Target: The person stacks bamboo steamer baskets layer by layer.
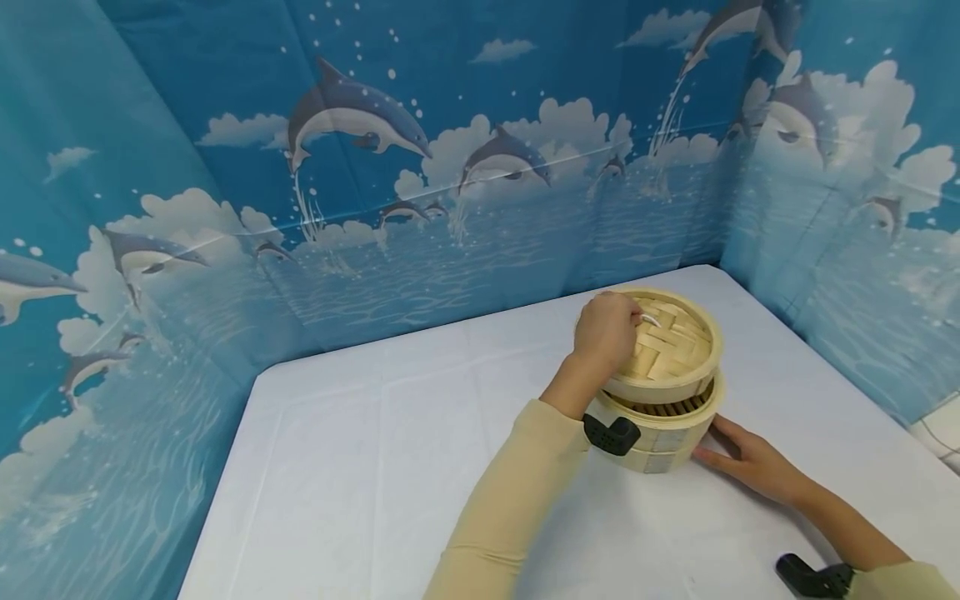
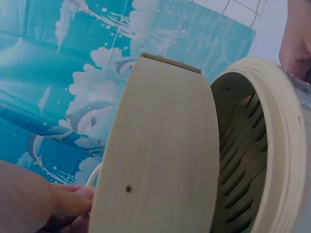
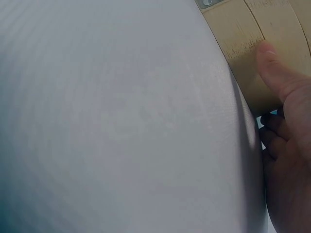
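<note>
A round bamboo steamer lid (image 1: 671, 342) with a woven top hangs tilted just above a bamboo steamer basket (image 1: 660, 442). My left hand (image 1: 607, 327) pinches the lid's pale ring handle (image 2: 94, 177). Through the gap under the lid, the slatted inside of the basket (image 2: 243, 150) shows in the left wrist view. Low on the basket's right side, my right hand (image 1: 757, 462) holds its wall. In the right wrist view the thumb (image 3: 272, 68) presses the outside, with the other fingers bent near the bottom edge and partly hidden.
The basket stands on a white-covered table (image 1: 360, 467), near its far right corner. Behind and to the right hangs a blue curtain (image 1: 480, 208) printed with dolphins. A black wrist device (image 1: 611, 433) overlaps the basket's left side in the head view.
</note>
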The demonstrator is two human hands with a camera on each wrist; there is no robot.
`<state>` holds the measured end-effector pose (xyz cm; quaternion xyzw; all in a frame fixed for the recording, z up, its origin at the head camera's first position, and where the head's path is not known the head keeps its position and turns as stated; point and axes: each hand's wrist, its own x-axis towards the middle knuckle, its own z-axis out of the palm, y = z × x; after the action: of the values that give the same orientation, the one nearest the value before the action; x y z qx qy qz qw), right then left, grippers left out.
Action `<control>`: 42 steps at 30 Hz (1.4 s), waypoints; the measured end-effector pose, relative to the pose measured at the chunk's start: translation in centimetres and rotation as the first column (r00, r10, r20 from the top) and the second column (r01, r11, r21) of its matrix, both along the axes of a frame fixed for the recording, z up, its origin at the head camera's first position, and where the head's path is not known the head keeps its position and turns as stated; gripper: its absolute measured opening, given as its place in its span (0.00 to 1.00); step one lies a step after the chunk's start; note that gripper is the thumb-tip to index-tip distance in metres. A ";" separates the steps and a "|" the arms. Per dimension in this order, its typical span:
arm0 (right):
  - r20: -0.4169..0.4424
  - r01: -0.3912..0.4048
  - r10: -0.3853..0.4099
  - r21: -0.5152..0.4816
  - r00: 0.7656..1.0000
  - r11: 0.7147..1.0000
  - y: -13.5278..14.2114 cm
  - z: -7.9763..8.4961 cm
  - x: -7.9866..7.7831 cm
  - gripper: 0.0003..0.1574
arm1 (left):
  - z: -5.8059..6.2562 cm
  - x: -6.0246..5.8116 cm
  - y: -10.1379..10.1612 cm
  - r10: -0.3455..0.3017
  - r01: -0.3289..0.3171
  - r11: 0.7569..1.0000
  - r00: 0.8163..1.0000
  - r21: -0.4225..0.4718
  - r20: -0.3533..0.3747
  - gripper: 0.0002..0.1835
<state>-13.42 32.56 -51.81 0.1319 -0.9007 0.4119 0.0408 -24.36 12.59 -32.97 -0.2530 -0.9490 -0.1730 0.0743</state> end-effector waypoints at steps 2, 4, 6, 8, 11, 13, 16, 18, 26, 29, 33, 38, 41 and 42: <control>0.001 0.003 -0.003 0.007 1.000 1.000 0.0 0.0 0.0 0.43 | -0.3 0.1 0.3 -0.009 0.009 0.999 1.000 -0.033 -0.002 0.09; 0.004 0.011 -0.011 0.016 1.000 1.000 0.1 0.0 0.1 0.43 | -0.6 0.3 0.6 -0.019 0.018 0.998 1.000 -0.063 -0.001 0.09; 0.012 0.019 -0.019 0.023 1.000 1.000 0.1 -0.1 0.2 0.44 | -1.1 0.5 0.8 -0.025 0.024 0.995 1.000 -0.093 -0.013 0.09; 0.021 0.024 -0.024 0.027 0.999 0.999 0.1 -0.1 0.3 0.44 | -1.5 0.6 0.9 -0.028 0.024 0.993 0.999 -0.114 -0.035 0.09; 0.018 0.024 -0.024 0.025 1.000 0.999 0.2 -0.2 0.3 0.44 | -1.7 0.6 1.1 -0.032 0.023 0.992 0.997 -0.123 -0.071 0.09; 0.014 0.018 -0.018 0.020 1.000 1.000 0.3 -0.1 0.3 0.44 | -1.7 0.7 1.1 -0.037 0.029 0.993 0.997 -0.110 -0.073 0.09; 0.009 0.010 -0.010 0.013 1.000 1.000 0.2 -0.2 0.2 0.43 | -1.6 0.9 1.2 -0.036 0.030 0.995 0.997 -0.100 -0.068 0.09; 0.007 0.008 -0.008 0.014 1.000 1.000 0.2 -0.2 0.1 0.43 | -1.6 1.0 1.1 -0.035 0.028 0.995 0.997 -0.099 -0.065 0.09; -0.006 -0.008 0.009 0.003 1.000 1.000 0.3 -0.3 0.0 0.42 | -1.6 1.2 1.0 -0.047 0.041 0.994 0.997 -0.101 -0.056 0.08; 0.000 -0.011 0.011 0.002 1.000 1.000 0.3 -0.3 -0.1 0.42 | -1.5 1.4 1.0 -0.044 0.040 0.995 0.998 -0.095 -0.040 0.08; 0.005 -0.011 0.011 0.005 1.000 1.000 0.2 -0.3 -0.1 0.43 | -1.5 1.6 1.0 -0.040 0.038 0.995 0.999 -0.096 -0.014 0.08; 0.007 -0.020 0.020 -0.002 1.000 1.000 0.1 -0.1 -0.5 0.44 | -1.5 1.4 0.7 -0.033 0.031 0.995 0.999 -0.096 -0.021 0.08; 0.009 -0.028 0.028 -0.004 1.000 1.000 -0.1 0.0 -1.0 0.44 | -1.6 1.3 0.2 -0.028 0.025 0.997 0.999 -0.078 -0.027 0.08; 0.008 -0.029 0.029 -0.003 1.000 1.000 -0.2 -0.1 -1.1 0.44 | -1.7 1.2 0.1 -0.024 0.023 0.997 0.999 -0.068 -0.027 0.08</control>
<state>-14.56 32.40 -51.87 0.1433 -0.8982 0.4144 0.0312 -23.12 12.68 -34.64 -0.2689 -0.9501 -0.1380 0.0768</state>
